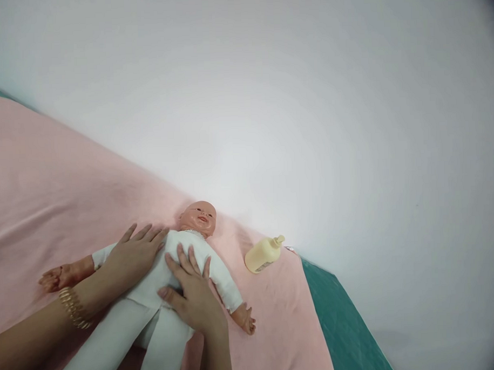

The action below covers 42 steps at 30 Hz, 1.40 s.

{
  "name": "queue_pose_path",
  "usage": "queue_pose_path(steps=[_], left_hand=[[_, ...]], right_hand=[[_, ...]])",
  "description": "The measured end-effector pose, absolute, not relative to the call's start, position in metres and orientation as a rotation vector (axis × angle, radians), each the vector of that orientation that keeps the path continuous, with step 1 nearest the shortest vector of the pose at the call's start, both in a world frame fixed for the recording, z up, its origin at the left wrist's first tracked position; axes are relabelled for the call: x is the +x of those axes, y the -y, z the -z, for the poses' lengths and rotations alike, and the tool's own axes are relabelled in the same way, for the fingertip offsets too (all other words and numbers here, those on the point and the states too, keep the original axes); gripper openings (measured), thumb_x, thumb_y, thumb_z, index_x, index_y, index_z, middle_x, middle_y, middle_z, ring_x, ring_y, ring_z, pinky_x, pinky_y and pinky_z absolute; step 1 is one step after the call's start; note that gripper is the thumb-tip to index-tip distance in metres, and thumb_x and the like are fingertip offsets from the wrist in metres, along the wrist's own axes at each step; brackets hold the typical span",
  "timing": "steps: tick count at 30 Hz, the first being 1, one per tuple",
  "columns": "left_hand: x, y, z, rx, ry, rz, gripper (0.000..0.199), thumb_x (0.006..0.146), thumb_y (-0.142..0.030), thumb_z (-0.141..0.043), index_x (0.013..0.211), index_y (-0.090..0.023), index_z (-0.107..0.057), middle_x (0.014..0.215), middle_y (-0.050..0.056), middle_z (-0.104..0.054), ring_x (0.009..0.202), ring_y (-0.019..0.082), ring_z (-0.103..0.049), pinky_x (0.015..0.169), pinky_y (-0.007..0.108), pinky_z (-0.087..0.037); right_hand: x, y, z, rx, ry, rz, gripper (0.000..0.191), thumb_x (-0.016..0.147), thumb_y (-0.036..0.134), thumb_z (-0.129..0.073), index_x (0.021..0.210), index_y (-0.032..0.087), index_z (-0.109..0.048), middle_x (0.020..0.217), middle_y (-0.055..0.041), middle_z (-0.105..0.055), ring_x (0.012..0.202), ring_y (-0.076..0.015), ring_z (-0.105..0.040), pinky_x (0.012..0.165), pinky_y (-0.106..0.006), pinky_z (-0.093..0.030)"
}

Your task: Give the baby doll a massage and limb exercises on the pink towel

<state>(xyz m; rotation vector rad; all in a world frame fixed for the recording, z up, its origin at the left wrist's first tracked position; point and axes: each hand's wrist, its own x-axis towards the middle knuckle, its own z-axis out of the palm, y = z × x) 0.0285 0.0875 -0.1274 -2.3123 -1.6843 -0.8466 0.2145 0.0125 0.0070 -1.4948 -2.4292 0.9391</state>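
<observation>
The left forearm (37,335) comes in low from the left, a gold bracelet (73,308) at its wrist; the right forearm (216,356) rises from the bottom edge. Between them the doll's white legs (102,341) run out of the frame. The doll (153,291) lies on its back on a pink cloth (60,170), under both hands. The right hand (196,300) rests palm down on its torso, fingers fanned, thumb pointing left. The left hand (132,259) lies flatter across the side of the chest, fingers stretched out and fairly close together; its thumb cannot be made out. Neither pinches anything, and the two do not touch.

The doll's arms reach out to either side, one past the left wrist, the other beyond the right hand. The widest stretch of cloth is left of the doll; a narrower one runs right of it, where a yellow pump bottle (262,255) stands upright near the cloth's far corner. Past the cloth's right edge a strip of green surface (340,311) shows. The doll's head (199,216) is close to the far edge, where a pale wall (268,98) rises.
</observation>
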Motion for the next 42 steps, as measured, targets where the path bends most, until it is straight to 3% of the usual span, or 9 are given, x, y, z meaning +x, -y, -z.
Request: queue_pose_path(steps=[7,12,16,21,25,28,33,38,42], left_hand=[[0.029,-0.085,0.121,-2.307,1.695,0.863,0.054,0.1,-0.025,-0.025,0.133,-0.013,-0.065,0.134,0.017,-0.064,0.128,0.037,-0.056,0.114,0.059,-0.028],[0.029,-0.083,0.116,-2.332,1.711,0.857,0.052,0.1,-0.024,-0.027,0.133,-0.013,-0.065,0.135,0.017,-0.063,0.13,0.038,-0.054,0.113,0.061,-0.03],[0.03,-0.081,0.113,-2.302,1.694,0.801,0.054,0.1,-0.025,-0.026,0.134,-0.01,-0.065,0.133,0.018,-0.064,0.13,0.041,-0.054,0.111,0.063,-0.031],[0.03,-0.079,0.103,-2.205,1.692,0.818,0.054,0.101,-0.026,-0.027,0.137,-0.006,-0.062,0.134,0.022,-0.063,0.13,0.044,-0.053,0.112,0.066,-0.029],[0.035,-0.075,0.095,-2.486,1.443,0.921,0.045,0.102,-0.033,-0.04,0.14,-0.019,-0.06,0.142,0.011,-0.059,0.139,0.034,-0.046,0.117,0.054,-0.03],[0.043,-0.069,0.092,-2.878,1.057,0.923,0.046,0.097,-0.043,-0.059,0.141,-0.031,-0.059,0.145,0.002,-0.057,0.144,0.026,-0.041,0.124,0.044,-0.022],[0.051,-0.06,0.087,-3.278,0.774,0.88,0.052,0.086,-0.054,-0.073,0.134,-0.034,-0.065,0.136,-0.001,-0.064,0.143,0.022,-0.044,0.128,0.039,-0.009],[0.042,-0.064,0.084,-3.34,0.914,0.761,0.079,0.085,-0.06,-0.071,0.154,-0.033,-0.042,0.154,0.005,-0.047,0.149,0.028,-0.032,0.127,0.049,-0.011],[0.04,-0.071,0.099,-3.212,1.034,0.721,0.085,0.089,-0.071,-0.056,0.16,-0.034,-0.026,0.163,0.006,-0.03,0.153,0.031,-0.02,0.125,0.053,-0.008]], right_hand=[[0.224,-0.021,0.007,-1.743,2.273,-0.82,0.076,0.098,0.067,-0.033,0.161,0.032,-0.01,0.168,0.004,0.002,0.156,-0.0259,0.009,0.12,-0.066,0.009],[0.24,-0.026,0.007,-1.782,2.193,-0.947,0.081,0.097,0.066,-0.039,0.161,0.027,-0.009,0.168,0.0016,0.0,0.157,-0.0241,0.006,0.119,-0.062,0.016],[0.256,-0.026,0.001,-1.839,2.15,-1.107,0.099,0.089,0.068,-0.053,0.161,0.019,-0.005,0.169,-0.0006,0.002,0.157,-0.0227,0.01,0.12,-0.056,0.019],[0.274,-0.025,-0.005,-1.893,2.146,-1.188,0.117,0.076,0.065,-0.072,0.16,0.022,-0.004,0.169,-0.0027,0.003,0.157,-0.0236,0.01,0.121,-0.056,0.017],[0.28,-0.024,-0.007,-1.925,2.163,-1.185,0.122,0.071,0.062,-0.078,0.16,0.021,-0.005,0.169,-0.0057,0.002,0.156,-0.0247,0.013,0.122,-0.056,0.016],[0.281,-0.024,-0.007,-1.924,2.168,-1.174,0.12,0.073,0.063,-0.076,0.16,0.021,-0.006,0.169,-0.0052,0.001,0.156,-0.0244,0.012,0.122,-0.056,0.015],[0.283,-0.024,-0.003,-1.895,2.184,-1.168,0.117,0.074,0.063,-0.075,0.161,0.024,-0.007,0.169,-0.0046,0.0,0.157,-0.0248,0.009,0.122,-0.057,0.013],[0.284,-0.025,-0.001,-1.881,2.196,-1.158,0.116,0.075,0.064,-0.074,0.161,0.024,-0.006,0.169,-0.0045,0.0,0.157,-0.0248,0.008,0.122,-0.057,0.014],[0.283,-0.024,-0.002,-1.886,2.192,-1.168,0.117,0.075,0.065,-0.073,0.161,0.023,-0.006,0.169,-0.0037,0.002,0.157,-0.0247,0.01,0.122,-0.057,0.013]])
